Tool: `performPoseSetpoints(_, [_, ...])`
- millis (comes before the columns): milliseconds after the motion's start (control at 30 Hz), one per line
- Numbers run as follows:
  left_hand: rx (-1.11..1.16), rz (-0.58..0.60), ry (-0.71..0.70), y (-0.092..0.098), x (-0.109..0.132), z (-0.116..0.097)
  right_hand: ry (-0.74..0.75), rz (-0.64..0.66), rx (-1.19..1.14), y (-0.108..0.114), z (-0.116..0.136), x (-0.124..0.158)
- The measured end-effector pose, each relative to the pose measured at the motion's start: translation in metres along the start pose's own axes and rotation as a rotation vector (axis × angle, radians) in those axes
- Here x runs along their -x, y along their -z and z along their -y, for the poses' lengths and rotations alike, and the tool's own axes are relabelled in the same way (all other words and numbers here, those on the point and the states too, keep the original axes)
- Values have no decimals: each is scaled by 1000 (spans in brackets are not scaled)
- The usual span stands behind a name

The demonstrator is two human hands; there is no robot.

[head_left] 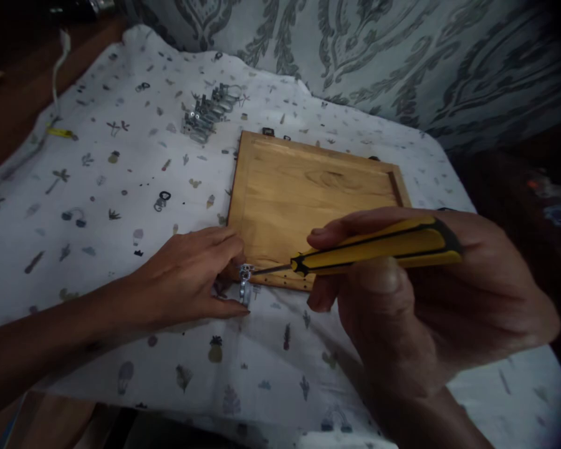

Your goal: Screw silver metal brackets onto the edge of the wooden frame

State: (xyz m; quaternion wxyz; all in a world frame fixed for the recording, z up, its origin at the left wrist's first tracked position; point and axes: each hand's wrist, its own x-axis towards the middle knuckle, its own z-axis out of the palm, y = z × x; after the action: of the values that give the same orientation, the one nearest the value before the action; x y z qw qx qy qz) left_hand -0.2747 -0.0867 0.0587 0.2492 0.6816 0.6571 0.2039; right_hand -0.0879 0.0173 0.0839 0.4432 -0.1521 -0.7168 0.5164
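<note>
Left hand (pixel 194 271) pinching the latch (pixel 245 290) at eight o'clock on the wooden panel (pixel 308 196), right hand (pixel 439 305) gripping the screwdriver (pixel 378 246), press squarely.

Dim light, dark corners, slightly soft detail

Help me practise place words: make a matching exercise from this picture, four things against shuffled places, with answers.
1. Yellow and black screwdriver
2. Row of silver metal fittings
3. Rectangular light brown wooden panel
4. Single silver metal fitting

A. Flat on the white printed cloth's middle
B. At the panel's near left corner, by the left hand
C. Gripped in the right hand
D. Beyond the panel's far left corner

Pairs: 1C, 2D, 3A, 4B
</note>
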Motion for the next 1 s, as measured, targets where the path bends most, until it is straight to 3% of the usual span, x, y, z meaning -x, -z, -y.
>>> performPoseSetpoints(200, [-4,-9,11,-1,0,-1,-16,-92,-14,-9,-1,1])
performPoseSetpoints(400, [42,-2,-12,-1,-1,0,19,5,13,-5,-1,1])
performPoseSetpoints(1000, [23,1,6,-2,0,1,29,-12,57,-7,-5,4])
